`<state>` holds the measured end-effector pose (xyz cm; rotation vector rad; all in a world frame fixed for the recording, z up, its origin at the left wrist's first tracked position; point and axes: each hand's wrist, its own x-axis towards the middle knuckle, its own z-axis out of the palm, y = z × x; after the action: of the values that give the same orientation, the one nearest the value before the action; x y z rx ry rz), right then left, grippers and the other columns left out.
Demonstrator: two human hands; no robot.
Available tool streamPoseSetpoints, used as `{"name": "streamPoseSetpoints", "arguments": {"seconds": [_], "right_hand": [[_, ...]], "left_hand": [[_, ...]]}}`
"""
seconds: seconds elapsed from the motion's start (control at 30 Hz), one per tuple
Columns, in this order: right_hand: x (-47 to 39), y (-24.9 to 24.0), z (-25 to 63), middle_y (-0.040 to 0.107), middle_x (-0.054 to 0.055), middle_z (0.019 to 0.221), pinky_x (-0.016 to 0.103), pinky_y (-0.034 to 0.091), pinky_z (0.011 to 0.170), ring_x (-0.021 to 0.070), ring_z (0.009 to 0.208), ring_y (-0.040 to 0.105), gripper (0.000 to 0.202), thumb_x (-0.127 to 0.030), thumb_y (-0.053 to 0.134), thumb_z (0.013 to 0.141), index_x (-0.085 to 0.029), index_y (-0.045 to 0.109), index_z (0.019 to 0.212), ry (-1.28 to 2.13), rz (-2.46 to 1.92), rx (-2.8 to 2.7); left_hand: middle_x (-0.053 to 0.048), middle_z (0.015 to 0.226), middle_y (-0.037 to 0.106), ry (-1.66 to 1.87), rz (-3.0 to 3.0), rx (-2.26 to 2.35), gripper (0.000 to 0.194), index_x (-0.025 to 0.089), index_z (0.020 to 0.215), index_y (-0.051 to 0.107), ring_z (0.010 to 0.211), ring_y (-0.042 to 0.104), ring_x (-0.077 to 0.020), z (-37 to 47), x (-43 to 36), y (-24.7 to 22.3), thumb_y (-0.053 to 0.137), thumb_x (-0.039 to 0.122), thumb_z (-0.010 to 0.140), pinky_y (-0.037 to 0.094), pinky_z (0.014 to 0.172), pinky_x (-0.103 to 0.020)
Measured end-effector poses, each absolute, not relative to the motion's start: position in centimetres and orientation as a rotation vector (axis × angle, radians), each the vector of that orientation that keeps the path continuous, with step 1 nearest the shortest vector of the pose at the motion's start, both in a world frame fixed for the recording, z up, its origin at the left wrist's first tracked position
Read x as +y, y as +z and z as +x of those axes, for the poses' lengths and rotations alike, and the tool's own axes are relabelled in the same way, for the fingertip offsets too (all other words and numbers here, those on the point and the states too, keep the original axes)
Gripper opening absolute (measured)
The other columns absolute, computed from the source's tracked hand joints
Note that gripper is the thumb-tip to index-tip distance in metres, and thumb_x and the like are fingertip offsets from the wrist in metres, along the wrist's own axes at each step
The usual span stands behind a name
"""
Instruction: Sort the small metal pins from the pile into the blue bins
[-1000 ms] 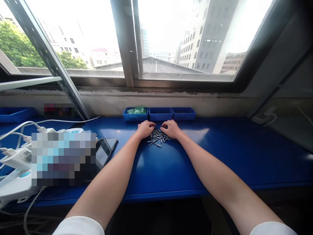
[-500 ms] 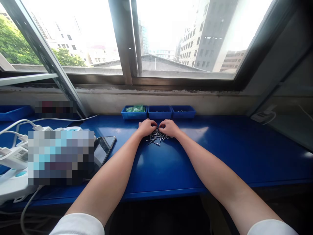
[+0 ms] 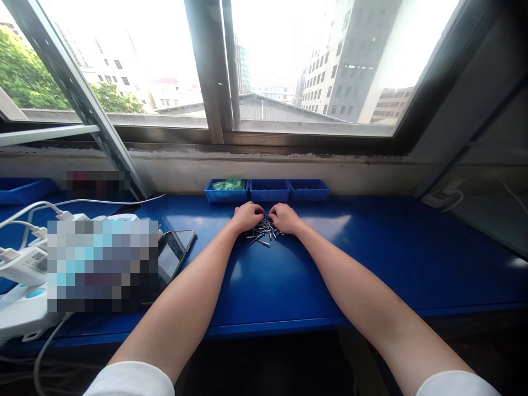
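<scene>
A loose pile of small metal pins (image 3: 262,234) lies on the blue table (image 3: 280,291). My left hand (image 3: 248,215) rests at the pile's left rear side, its thumb and forefinger closed together. Facing it across a small gap, my right hand (image 3: 284,217) is pinched at the right rear side of the pile. Something thin shows between the two sets of fingertips, too small to name. Behind the hands stand three blue bins: the left bin (image 3: 226,195) holds green packets, while the middle bin (image 3: 269,194) and right bin (image 3: 309,194) hold small dark bits.
At the left are a phone (image 3: 177,250), white chargers (image 3: 28,264) with cables, and a blurred patch. A blue tray (image 3: 25,192) sits at the far left, near a slanted metal post (image 3: 99,110). Windows rise behind the table.
My right hand has shifted slightly, and its fingertips are a little further from my left fingertips. My left hand is almost unmoved.
</scene>
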<state>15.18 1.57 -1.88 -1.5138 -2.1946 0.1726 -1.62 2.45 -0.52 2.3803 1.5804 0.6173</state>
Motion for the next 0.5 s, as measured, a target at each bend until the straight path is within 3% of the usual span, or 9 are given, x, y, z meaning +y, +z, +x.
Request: {"name": "streamPoseSetpoints", "arguments": {"seconds": [0.1,0.27,0.5], "right_hand": [[1.7,-2.1,15.3,0.065,0.009,0.094,0.030,0.042,0.076,0.0204,0.089,0.057,0.016,-0.026,0.047,0.085,-0.019,0.061,0.082,0.226,-1.480,-2.144],[1.2,-1.6,15.7,0.063,0.002,0.077,0.026,0.044,0.067,0.0138,0.071,0.057,0.015,-0.026,0.046,0.085,-0.019,0.057,0.090,0.486,-1.280,-1.990],[1.0,-0.6,15.8,0.062,0.001,0.072,0.028,0.048,0.066,0.0149,0.069,0.062,0.016,-0.030,0.057,0.076,-0.018,0.053,0.086,0.725,-1.011,-1.700]], "left_hand": [[-0.004,0.100,0.065,0.726,2.369,1.491,0.028,0.024,0.090,0.071,0.092,0.059,-0.0220,-1.6,2.4,-0.6,0.051,0.039,0.079,0.045,0.082,-0.029],[-0.003,0.093,0.066,0.930,2.355,1.384,0.026,0.021,0.088,0.069,0.087,0.059,-0.0178,-1.5,2.3,-0.6,0.048,0.035,0.082,0.045,0.080,-0.025],[-0.003,0.080,0.065,0.987,2.308,1.364,0.037,0.019,0.076,0.064,0.076,0.058,-0.0163,-1.4,2.3,-0.4,0.038,0.042,0.088,0.044,0.070,-0.026]]}}
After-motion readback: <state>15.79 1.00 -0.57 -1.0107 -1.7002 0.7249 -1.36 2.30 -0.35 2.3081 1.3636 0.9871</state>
